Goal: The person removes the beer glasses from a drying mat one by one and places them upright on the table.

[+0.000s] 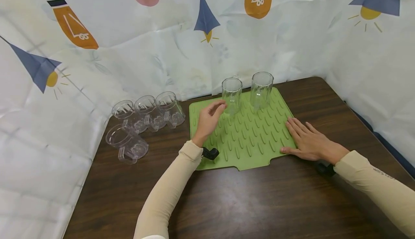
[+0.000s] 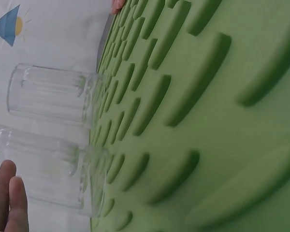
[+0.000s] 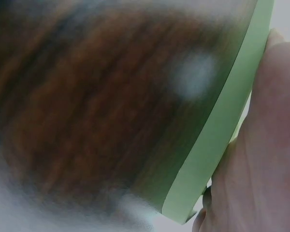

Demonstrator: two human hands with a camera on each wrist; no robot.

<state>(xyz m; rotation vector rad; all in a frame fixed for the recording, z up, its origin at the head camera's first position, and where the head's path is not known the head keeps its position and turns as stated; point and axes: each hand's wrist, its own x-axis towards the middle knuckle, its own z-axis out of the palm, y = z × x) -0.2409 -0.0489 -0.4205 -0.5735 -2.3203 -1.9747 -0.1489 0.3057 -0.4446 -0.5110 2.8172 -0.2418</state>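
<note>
Two clear glasses stand on a green ridged mat [image 1: 244, 134] near its back edge, a left glass [image 1: 231, 92] and a right glass [image 1: 262, 88]. My left hand [image 1: 209, 120] hovers over the mat just left of the left glass, fingers loosely bent and nothing held. In the left wrist view, its fingertips [image 2: 18, 198] overlap the nearer glass [image 2: 48, 166], with the other glass [image 2: 50, 94] beyond. My right hand [image 1: 306, 140] lies flat at the mat's right edge, fingers spread. The right wrist view catches that hand [image 3: 266, 145] against the mat's green rim [image 3: 208, 145].
Several clear mugs with handles stand on the brown table [image 1: 243, 203] left of the mat, three in a row, among them one mug [image 1: 170, 109], and a front mug [image 1: 128, 143] nearer me. A white patterned curtain [image 1: 175, 66] hangs behind the table.
</note>
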